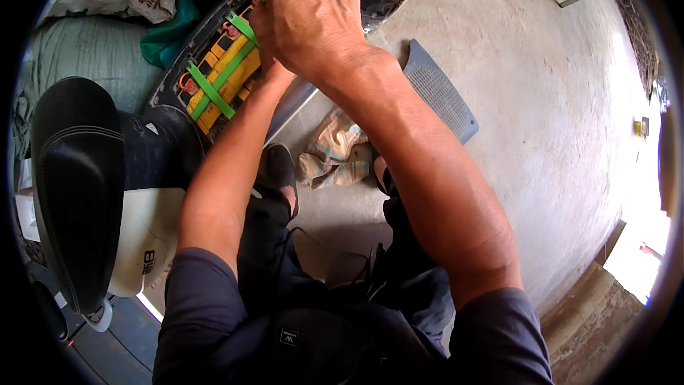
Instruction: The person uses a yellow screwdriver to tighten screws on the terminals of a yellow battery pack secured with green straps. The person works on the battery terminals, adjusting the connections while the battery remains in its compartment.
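I have two hands up in front of me, and they are close together. My right hand (308, 14) is on top, with the knuckles up and the fingers bent away from me. My left hand (273, 65) is under it and mostly hidden, so I cannot tell if it is holding something, and I cannot tell what my right fingers are on. Both arms reach forward, and the right one leans in to the left. Just to the left of my hands are the yellow batteries (235, 89), sitting in one long box (160, 96) with a dark edge. They are by the box's left edge and run down to its near end. They are yellow with black and orange bits, and my arm hides some, so I cannot count them all. I see three green straps (212, 91) on them, two going one way and one crossing. I also see two red loops of wire (187, 83) near the left edge. On the floor (556, 114) there is one gray panel (438, 93) full of little holes, just past my right arm, and one crumpled cloth (331, 146) between my two feet. On my left are one black seat (78, 185) and two big sacks (89, 57).
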A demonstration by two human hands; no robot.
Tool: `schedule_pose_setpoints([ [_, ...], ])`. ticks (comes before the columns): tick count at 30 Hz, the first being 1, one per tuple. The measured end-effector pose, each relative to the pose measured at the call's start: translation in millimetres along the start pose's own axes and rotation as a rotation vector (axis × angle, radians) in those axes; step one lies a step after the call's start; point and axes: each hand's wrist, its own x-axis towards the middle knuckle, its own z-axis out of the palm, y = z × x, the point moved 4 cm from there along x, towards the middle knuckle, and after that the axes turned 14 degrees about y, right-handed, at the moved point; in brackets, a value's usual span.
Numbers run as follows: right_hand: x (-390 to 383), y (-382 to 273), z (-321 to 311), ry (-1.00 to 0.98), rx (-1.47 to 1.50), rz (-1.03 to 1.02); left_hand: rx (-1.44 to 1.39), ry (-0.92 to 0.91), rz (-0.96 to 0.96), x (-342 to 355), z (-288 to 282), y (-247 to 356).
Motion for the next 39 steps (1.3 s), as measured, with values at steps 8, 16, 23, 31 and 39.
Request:
schedule_pose_setpoints([
  [8, 6.3, 20.0, -13.6, -0.077, -0.068, 0.195, -0.056, 0.036, -0.009, -2.7, -2.9, -6.7],
  [16, 3.7, 6.7, -13.2, -0.057, -0.091, 0.096, -0.215, 0.227, 0.028, -8.6, 3.0, -16.6],
  [23, 4.6, 17.5, -11.6, -0.054, -0.068, 0.122, -0.044, 0.176, 0.053, -8.5, -0.2, -10.3],
  [31, 6.9, 13.2, -17.3, -0.117, -0.179, 0.193, -0.101, 0.212, 0.064, -11.3, -3.9, -6.5],
  [39, 1.3, 12.7, -6.0, 0.013, 0.072, 0.01, -0.093, 0.16, 0.041, -11.5, -2.0, -3.5],
])
